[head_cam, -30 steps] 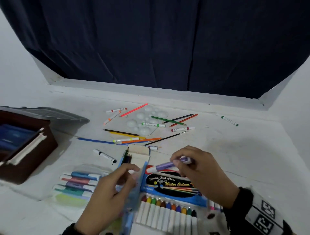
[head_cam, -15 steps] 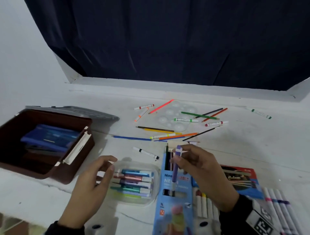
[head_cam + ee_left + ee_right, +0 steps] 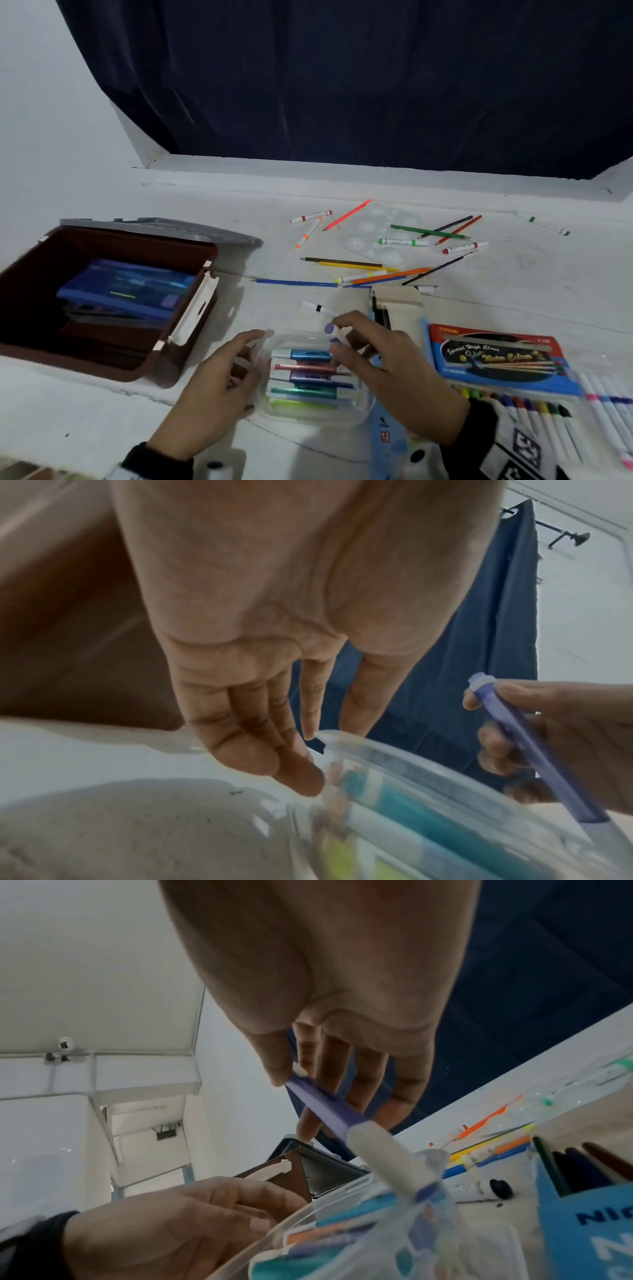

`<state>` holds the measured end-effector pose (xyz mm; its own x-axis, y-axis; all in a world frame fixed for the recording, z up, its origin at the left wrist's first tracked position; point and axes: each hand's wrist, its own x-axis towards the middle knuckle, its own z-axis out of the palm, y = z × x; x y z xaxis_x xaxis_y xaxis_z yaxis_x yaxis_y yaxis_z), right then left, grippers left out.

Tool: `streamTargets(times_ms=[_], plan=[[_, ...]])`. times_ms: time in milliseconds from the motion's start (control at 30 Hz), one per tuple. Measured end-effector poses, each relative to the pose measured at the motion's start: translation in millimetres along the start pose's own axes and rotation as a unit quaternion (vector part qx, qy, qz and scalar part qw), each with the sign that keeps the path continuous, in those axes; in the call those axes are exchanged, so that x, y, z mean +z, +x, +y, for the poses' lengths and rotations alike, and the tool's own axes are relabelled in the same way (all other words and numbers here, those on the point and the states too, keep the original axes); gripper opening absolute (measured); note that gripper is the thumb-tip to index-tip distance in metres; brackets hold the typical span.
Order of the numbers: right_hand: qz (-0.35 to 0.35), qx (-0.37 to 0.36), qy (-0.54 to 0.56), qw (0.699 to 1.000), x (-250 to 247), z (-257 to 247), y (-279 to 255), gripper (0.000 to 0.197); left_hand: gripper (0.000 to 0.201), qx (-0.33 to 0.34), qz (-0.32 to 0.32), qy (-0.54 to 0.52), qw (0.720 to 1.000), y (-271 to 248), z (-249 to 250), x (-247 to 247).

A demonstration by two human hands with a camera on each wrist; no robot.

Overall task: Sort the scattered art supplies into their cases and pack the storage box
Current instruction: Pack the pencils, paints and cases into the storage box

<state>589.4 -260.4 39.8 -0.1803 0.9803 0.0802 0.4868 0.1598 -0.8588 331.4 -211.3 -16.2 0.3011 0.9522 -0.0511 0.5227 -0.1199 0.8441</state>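
A clear plastic case [image 3: 308,419] of metallic markers lies on the white table in front of me. My right hand [image 3: 346,339] pinches a purple marker [image 3: 329,329] with a white cap and holds it slanted over the case's far right corner. The right wrist view shows that purple marker [image 3: 329,1107] with its white end just above the case [image 3: 308,1213]. My left hand [image 3: 248,356] lies at the case's left end, with straight fingers [image 3: 298,777] touching the rim [image 3: 394,750]. The brown storage box [image 3: 113,363] stands open at the left, a blue case [image 3: 126,291] inside it.
A light blue pencil box [image 3: 387,438] lies partly under my right wrist. To its right are a water colour box [image 3: 493,359] and a row of white markers [image 3: 548,421]. Several loose pencils [image 3: 342,263] and markers [image 3: 402,242] lie scattered behind, around a clear palette [image 3: 373,240].
My right hand has carried the purple marker left, from over the light blue pencil box to over the clear case. The left hand has stayed at the case's left end.
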Motion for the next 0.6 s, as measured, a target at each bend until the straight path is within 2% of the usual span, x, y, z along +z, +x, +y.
streamTargets(times_ms=[100, 233, 300, 400, 600], plan=[[0.034, 0.037, 0.062, 0.997, -1.8, -3.7, 2.7, 0.009, 0.036, -0.002, -0.032, -0.029, 0.999, 0.5, 4.1, 2.9], [0.064, 0.099, 0.185, 0.976, -2.2, 1.7, 1.3, 0.017, 0.040, 0.022, -0.045, 0.002, 0.999, 3.1, 2.0, 3.7], [0.070, 0.121, 0.206, 0.969, 1.2, 8.0, -2.2, 0.020, 0.041, 0.023, -0.057, 0.009, 0.998, 4.2, 0.3, 3.8], [0.068, 0.145, 0.235, 0.959, 8.6, 12.9, -7.7, 0.021, 0.038, 0.008, -0.081, -0.034, 0.996, 2.3, 3.6, 5.5], [0.046, 0.197, 0.229, 0.952, 17.1, 16.6, -18.1, 0.008, 0.037, -0.027, -0.093, -0.101, 0.990, -2.3, 4.1, 8.6]])
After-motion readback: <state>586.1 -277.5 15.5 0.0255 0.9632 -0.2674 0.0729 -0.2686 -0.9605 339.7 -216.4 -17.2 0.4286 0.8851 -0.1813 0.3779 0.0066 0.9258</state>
